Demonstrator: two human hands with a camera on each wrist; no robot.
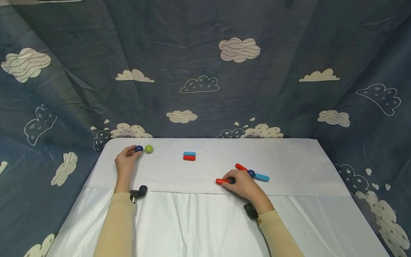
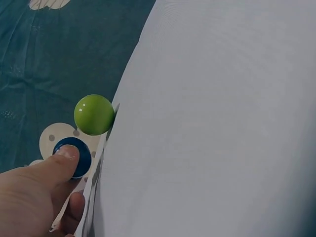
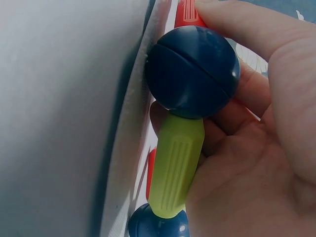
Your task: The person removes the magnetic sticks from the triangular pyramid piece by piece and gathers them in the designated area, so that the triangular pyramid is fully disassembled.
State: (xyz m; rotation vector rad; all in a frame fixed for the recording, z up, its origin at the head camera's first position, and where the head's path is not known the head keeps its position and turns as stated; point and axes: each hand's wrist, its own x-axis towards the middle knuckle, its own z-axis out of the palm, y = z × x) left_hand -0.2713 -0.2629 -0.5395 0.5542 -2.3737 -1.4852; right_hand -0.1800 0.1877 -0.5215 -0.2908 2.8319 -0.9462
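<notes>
Beige-sleeved arms reached over the white table (image 1: 289, 157): the left hand (image 1: 126, 161) pinched a blue ball (image 1: 138, 148) beside a green ball (image 1: 149, 149), while the right hand (image 1: 241, 184), fingers curled, gripped a yellow-green rod (image 3: 177, 165) joined endwise to a dark blue ball (image 3: 193, 72), its red rod (image 1: 222, 181) pointing left.

Small dark blue ball (image 2: 74, 155) pinched at far-left counter edge, touching glossy green ball (image 2: 94, 114) just beside it | large dark blue ball (image 3: 192, 71), seam across it, joined to ribbed yellow-green stick (image 3: 175, 165) running to second blue ball (image 3: 159, 224) | red stick (image 1: 221, 181) lying flat, projecting left from this assembly
</notes>
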